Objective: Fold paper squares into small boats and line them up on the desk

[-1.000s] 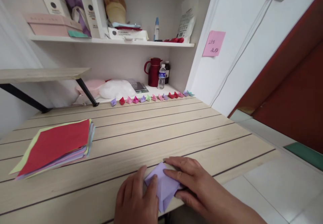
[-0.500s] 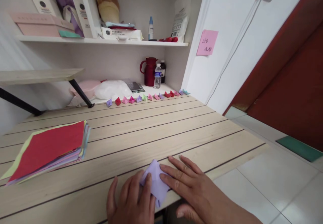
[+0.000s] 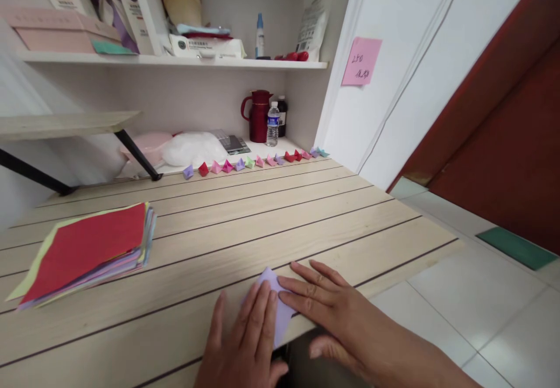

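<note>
A folded piece of lilac paper (image 3: 283, 318) lies flat at the near edge of the table, partly covered by both hands. My left hand (image 3: 247, 338) rests over its left side, fingers stretched out and pressing on it. Against the paper's right edge lie the fingertips of my right hand (image 3: 332, 306), whose fingers are spread and flat on the wood. Neither hand grips the paper. Its lower left part is hidden under my left fingers.
On the left lies a stack of coloured paper (image 3: 94, 242), red on top. Small folded paper boats (image 3: 240, 165) line the table's back edge. Behind them stand a dark red jug (image 3: 259, 116) and a water bottle (image 3: 272, 125). A small raised shelf (image 3: 65, 124) stands at the back left.
My left hand has moved further over the lilac paper, its fingers now straight and covering the left side. My right hand has hardly shifted. The camera view has tilted slightly.
</note>
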Motion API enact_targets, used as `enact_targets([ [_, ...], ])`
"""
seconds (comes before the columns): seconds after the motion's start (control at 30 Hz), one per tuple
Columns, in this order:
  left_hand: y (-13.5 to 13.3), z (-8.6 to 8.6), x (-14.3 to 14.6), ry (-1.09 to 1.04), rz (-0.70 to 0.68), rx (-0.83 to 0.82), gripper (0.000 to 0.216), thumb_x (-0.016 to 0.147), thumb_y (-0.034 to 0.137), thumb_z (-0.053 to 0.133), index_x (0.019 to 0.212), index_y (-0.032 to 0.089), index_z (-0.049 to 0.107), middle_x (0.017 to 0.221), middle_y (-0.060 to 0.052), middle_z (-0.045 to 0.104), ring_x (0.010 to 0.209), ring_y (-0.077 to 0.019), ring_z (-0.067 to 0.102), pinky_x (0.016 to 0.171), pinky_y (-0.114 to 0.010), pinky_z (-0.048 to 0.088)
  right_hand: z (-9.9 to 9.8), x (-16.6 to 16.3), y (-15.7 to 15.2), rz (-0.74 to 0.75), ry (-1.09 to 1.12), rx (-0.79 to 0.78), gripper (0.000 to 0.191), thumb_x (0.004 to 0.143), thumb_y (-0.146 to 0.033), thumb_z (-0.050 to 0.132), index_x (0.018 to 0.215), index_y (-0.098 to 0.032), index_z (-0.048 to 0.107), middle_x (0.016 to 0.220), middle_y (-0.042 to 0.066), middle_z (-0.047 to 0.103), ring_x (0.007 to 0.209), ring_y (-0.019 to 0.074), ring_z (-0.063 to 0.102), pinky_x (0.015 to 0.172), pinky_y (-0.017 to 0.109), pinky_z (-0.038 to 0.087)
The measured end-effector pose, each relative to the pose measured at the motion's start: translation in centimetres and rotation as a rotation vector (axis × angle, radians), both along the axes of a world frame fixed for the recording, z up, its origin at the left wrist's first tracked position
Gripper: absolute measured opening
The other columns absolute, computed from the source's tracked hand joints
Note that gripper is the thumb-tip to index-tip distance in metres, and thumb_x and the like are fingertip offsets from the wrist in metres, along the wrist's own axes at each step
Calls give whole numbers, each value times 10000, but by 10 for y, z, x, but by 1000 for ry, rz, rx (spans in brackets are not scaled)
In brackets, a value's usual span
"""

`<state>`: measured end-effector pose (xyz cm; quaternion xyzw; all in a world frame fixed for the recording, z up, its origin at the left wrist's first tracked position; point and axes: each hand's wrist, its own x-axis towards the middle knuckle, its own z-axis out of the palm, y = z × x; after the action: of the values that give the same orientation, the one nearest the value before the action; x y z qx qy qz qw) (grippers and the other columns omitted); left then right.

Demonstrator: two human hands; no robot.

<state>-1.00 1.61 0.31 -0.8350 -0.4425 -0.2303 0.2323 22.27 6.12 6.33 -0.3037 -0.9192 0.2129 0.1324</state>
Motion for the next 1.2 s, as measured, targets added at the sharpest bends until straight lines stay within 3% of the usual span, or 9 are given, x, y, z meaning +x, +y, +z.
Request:
enact_targets([
  [0.17,0,-27,-5,36,69,44,484,878,146,426,1350,165,532,1370,-86,615,1318,-197,505,1225,-474,85,-1,-8,8,-161,64,44,554,1018,-412,449,1538,-295,301,1545,62,423,1467,268,297,1209,519,204],
  [0.27,-2,-28,-1,13,119,35,513,851,105,412,1345,177,533,1358,-70,627,1296,-201,527,1183,-464,189,0,-22,16,-46,23,69,634,977,-510,499,1539,-296,300,1538,53,434,1496,308,198,1211,568,101],
  [0.4,-6,-22,3,10,168,-25,565,829,86,436,1385,169,485,1396,-65,592,1285,-222,537,1077,-487,310,4,-29,27,-6,31,22,582,981,-508,498,1517,-343,341,1518,17,465,1490,317,210,1202,584,11],
  [0.63,-7,-10,-7,70,108,-31,635,834,187,470,1460,127,380,1468,-65,518,1329,-213,502,1030,-456,380,4,-17,12,-121,322,-87,377,1032,-286,426,1399,-303,513,1407,48,577,1360,201,459,1183,439,283],
  [0.8,-6,7,-21,91,-14,-23,642,917,282,432,1469,-18,299,1410,-125,572,1281,-181,554,974,-348,469,-17,-25,-2,-96,342,89,406,971,-104,434,1313,-266,583,1349,69,601,1288,207,498,1089,408,423],
  [0.93,-8,17,-23,-66,20,-93,505,945,122,354,1444,48,349,1346,-71,636,1203,-92,600,955,-233,480,-20,-32,-1,-121,246,117,378,971,-183,514,1331,-287,564,1314,59,603,1209,228,528,1045,434,445],
  [1.03,-11,16,-25,-151,34,-52,400,953,131,382,1338,91,485,1286,-75,676,1168,-102,621,958,-227,475,-16,-34,0,-116,175,140,354,974,-266,544,1324,-314,570,1298,57,596,1181,251,531,1019,466,445],
  [1.2,-18,-1,-38,61,-37,44,380,914,140,452,1262,171,602,1306,-66,666,1181,-150,621,1183,-354,226,-16,-34,1,-93,155,157,365,971,-215,526,1307,-347,581,1297,39,596,1192,243,528,1008,450,445],
])
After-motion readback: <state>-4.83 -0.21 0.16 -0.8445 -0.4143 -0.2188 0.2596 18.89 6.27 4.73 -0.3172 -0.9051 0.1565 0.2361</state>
